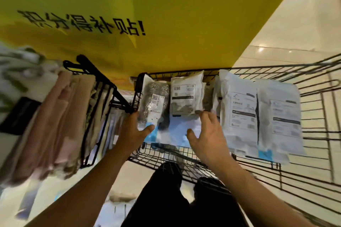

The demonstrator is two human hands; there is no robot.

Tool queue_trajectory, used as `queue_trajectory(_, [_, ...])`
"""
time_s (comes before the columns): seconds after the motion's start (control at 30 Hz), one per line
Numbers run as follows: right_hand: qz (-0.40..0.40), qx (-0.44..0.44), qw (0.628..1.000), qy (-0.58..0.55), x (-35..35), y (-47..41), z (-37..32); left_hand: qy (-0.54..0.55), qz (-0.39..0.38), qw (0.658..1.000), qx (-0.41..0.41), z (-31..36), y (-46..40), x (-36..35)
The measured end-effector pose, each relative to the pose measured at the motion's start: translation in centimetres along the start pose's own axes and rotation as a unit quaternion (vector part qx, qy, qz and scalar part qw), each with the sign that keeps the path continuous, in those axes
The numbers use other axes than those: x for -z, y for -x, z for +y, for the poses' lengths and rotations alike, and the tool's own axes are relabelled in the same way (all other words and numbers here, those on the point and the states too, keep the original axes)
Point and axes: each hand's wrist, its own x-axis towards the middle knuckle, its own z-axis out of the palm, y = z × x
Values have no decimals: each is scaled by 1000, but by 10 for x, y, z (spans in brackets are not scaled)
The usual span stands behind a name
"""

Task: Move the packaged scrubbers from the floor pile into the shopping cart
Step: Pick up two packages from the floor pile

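The black wire shopping cart [313,108] fills the right half of the head view. Several packaged scrubbers stand in it in a row. My left hand [132,131] grips the leftmost packet [153,105], a clear one showing steel scrubbers and a barcode label. My right hand [206,138] has spread fingers that rest on a white labelled packet [184,96] beside it. Two larger white packets [239,110] lean at the right. A blurred pale package [118,197] lies on the floor by my legs.
A yellow sign with black characters [166,14] hangs over the cart's far end. A black wire rack [103,94] holding beige cloths [55,125] stands to the left. Glossy cream floor tiles [295,24] show at the right. My dark trousers [175,199] are below.
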Motion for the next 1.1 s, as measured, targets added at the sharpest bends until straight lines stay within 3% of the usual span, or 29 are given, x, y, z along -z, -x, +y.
queue_trajectory(0.1, [-60,35,997,-22,24,35,21,-13,-28,999,13,3,34,7])
queue_trajectory(0.2, [-68,100,993,15,40,59,45,-8,-16,1000,5,12,70,14])
queue_trajectory(0.43, [-139,100,985,0,66,90,86,4,56,998,0,25,157,5])
queue_trajectory(0.7, [-221,82,972,-24,66,110,115,97,162,966,176,-14,302,-45])
queue_trajectory(0.87, [-277,124,950,71,42,124,113,161,213,920,286,-65,391,-77])
queue_trajectory(1.1, [-377,212,883,184,-22,168,81,306,269,809,424,-141,513,-129])
